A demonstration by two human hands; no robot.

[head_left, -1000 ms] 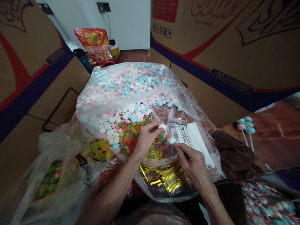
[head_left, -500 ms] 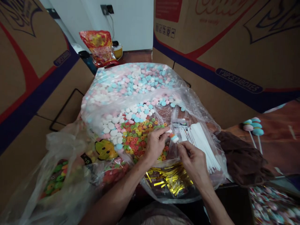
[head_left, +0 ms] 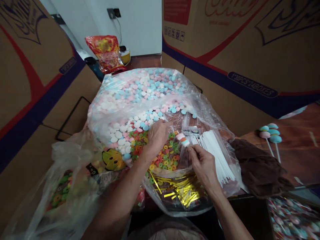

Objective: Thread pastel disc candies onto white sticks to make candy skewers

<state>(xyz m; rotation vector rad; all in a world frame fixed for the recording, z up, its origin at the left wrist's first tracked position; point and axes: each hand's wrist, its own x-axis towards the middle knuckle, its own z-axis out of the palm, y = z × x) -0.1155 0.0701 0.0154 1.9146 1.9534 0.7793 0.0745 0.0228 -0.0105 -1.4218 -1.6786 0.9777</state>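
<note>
My right hand (head_left: 203, 163) pinches the stick of a marshmallow lollipop (head_left: 183, 140), stacked in white, pink and orange with a bluish band. My left hand (head_left: 159, 136) is open above the border between the white, pink and blue marshmallow discs (head_left: 121, 135) and the small coloured candy rings (head_left: 166, 156). Its fingers point right, their tips partly hidden. White sticks (head_left: 217, 156) lie fanned beside my right hand. Gold twist ties (head_left: 188, 191) lie in front, below both hands.
A large clear plastic bag (head_left: 140, 106) covers more discs behind. Cardboard boxes (head_left: 225, 60) wall both sides. Finished marshmallow lollipops (head_left: 274, 135) and a brown cloth (head_left: 257, 170) are at right; a red snack bag (head_left: 106, 53) stands behind. A bag of rings (head_left: 61, 190) lies left.
My left hand has let go of the marshmallow stack and moved left and up toward the discs. My right hand still holds the lollipop, slightly further left.
</note>
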